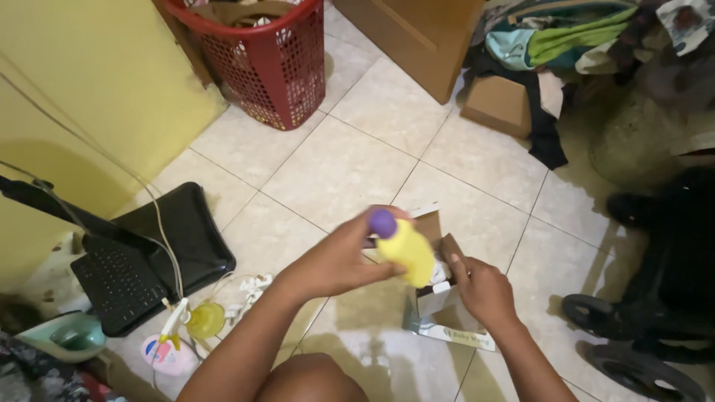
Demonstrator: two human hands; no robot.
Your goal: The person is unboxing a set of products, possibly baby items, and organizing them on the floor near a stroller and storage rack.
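My left hand (339, 257) grips a yellow bottle (408, 253) with a purple cap (383, 222), held tilted above an open cardboard box (439, 313). The bottle's lower end sits at the box's mouth. My right hand (484, 286) holds the box by its opened flap on the right side. The box rests on the tiled floor in front of my knee (305, 380).
A red laundry basket (272, 59) stands at the back. A black laptop (141, 260) with cables lies at the left, small plastic items (186, 331) beside it. A brown box (499, 104), piled clothes (566, 37) and a black wheeled stroller (655, 298) fill the right side.
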